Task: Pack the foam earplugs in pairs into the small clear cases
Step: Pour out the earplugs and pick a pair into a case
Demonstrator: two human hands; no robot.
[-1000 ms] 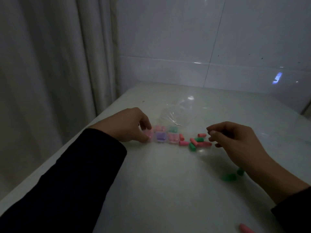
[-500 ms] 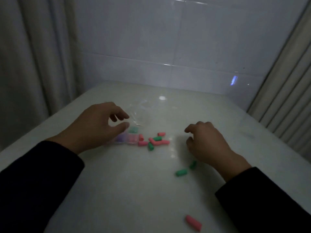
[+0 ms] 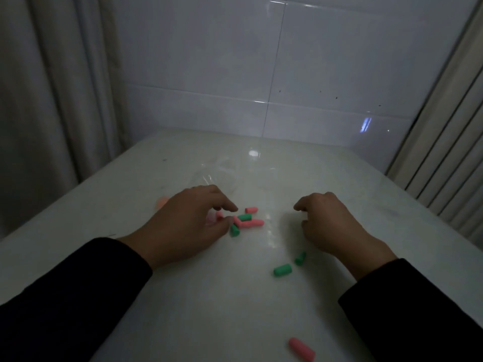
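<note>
room: dim; white tiled wall [image 3: 198,61] at top, pale curtain [image 3: 49,95] along left edge, ribbed panel [image 3: 449,142] at right edge
surface: glossy white tabletop [image 3: 209,296] filling lower frame
orange blob: blurred, left of centre [image 3: 162,201], just beyond left wrist; can't tell what it is
left hand: centre-left [image 3: 188,226], black sleeve [image 3: 65,304]; thumb and forefinger curled, tips close together over pink pieces [image 3: 218,216]; cases under it hidden, grip not clear, cannot tell
clear plastic bag: crumpled, above left hand [image 3: 222,176]
earplug cluster: pink and green foam earplugs [image 3: 247,222] at centre, just right of left fingertips, touching each other
green pair: two green earplugs [image 3: 282,269] lower centre, near right wrist
right hand: centre-right [image 3: 329,226], fingers curled under, resting on tabletop, nothing seen held
lone pink earplug: bottom edge, right of centre [image 3: 302,349], well apart from others
</note>
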